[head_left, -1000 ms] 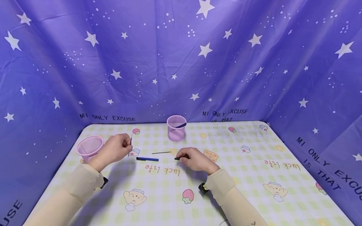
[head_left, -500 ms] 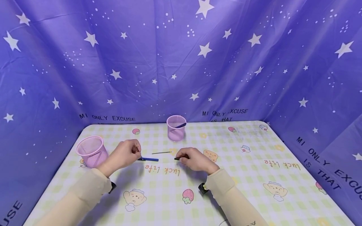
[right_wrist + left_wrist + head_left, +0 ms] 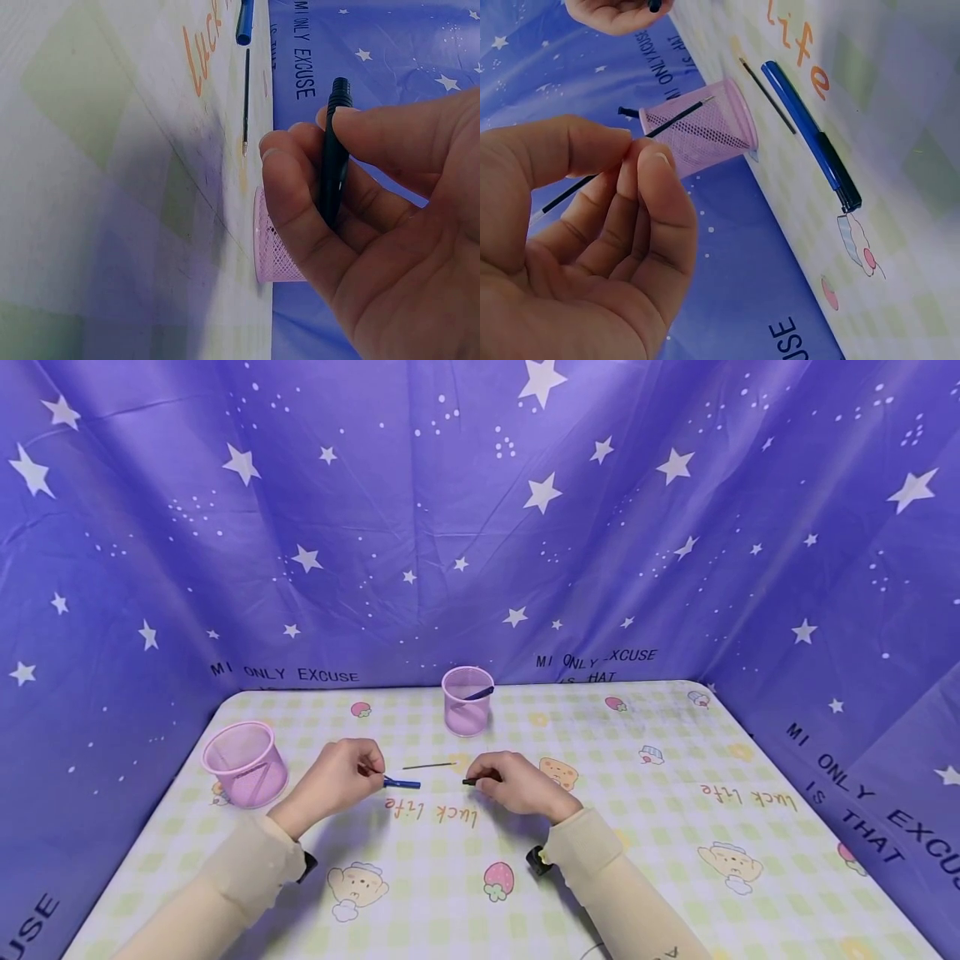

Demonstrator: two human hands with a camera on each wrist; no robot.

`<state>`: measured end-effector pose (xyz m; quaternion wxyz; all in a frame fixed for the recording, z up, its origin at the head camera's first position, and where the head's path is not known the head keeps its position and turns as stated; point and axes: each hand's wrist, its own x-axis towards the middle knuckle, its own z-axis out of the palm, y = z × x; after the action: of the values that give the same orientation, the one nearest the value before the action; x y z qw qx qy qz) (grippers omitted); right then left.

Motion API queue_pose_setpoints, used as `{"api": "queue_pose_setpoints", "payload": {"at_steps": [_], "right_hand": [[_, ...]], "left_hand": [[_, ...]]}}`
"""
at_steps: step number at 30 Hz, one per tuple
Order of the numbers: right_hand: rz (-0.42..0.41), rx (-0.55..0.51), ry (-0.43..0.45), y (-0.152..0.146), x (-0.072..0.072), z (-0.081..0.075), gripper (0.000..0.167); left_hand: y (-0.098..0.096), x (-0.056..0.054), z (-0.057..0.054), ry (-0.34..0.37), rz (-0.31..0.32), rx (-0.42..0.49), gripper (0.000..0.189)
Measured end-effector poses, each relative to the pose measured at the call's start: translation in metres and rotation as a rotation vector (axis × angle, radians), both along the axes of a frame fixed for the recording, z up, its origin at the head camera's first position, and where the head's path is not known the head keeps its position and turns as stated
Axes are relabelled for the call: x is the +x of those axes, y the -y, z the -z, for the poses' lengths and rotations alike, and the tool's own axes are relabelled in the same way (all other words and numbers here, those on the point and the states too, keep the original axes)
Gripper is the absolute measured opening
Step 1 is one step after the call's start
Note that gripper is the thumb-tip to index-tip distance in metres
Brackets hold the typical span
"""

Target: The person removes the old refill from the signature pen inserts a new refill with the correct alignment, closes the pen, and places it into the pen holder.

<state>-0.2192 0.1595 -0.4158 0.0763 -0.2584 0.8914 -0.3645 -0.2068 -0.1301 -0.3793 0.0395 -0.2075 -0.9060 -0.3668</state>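
Note:
Between thumb and forefinger, my left hand [image 3: 333, 779] pinches a thin dark pen refill [image 3: 681, 118], which sticks out on both sides of the fingertips in the left wrist view. My right hand [image 3: 516, 787] holds a short black pen front section [image 3: 334, 161] with a ribbed, threaded end. On the tablecloth between the hands lies a blue pen barrel [image 3: 804, 124] with a black clip end. Its left end is hidden behind the left fingertips in the head view. A second refill [image 3: 429, 766] lies just beyond the barrel.
A pink mesh pen cup [image 3: 468, 714] with a dark blue pen [image 3: 480, 693] leaning in it stands at the back. Another pink mesh cup [image 3: 247, 772] stands left of the left hand. Purple starry curtain [image 3: 420, 527] surrounds the checked tablecloth [image 3: 645, 860].
My left hand has moved right and toward me with the refill, away from the left cup to the barrel's clip end. The right hand stays in place with the black pen section.

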Motion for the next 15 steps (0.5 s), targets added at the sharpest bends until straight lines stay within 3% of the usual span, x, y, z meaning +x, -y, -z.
{"api": "queue_pose_setpoints", "payload": {"at_steps": [15], "right_hand": [[-0.006, -0.005, -0.001, 0.0002, -0.0004, 0.0008, 0.015]], "left_hand": [[-0.0035, 0.0026, 0.0037, 0.001, 0.017, -0.022, 0.021]]}}
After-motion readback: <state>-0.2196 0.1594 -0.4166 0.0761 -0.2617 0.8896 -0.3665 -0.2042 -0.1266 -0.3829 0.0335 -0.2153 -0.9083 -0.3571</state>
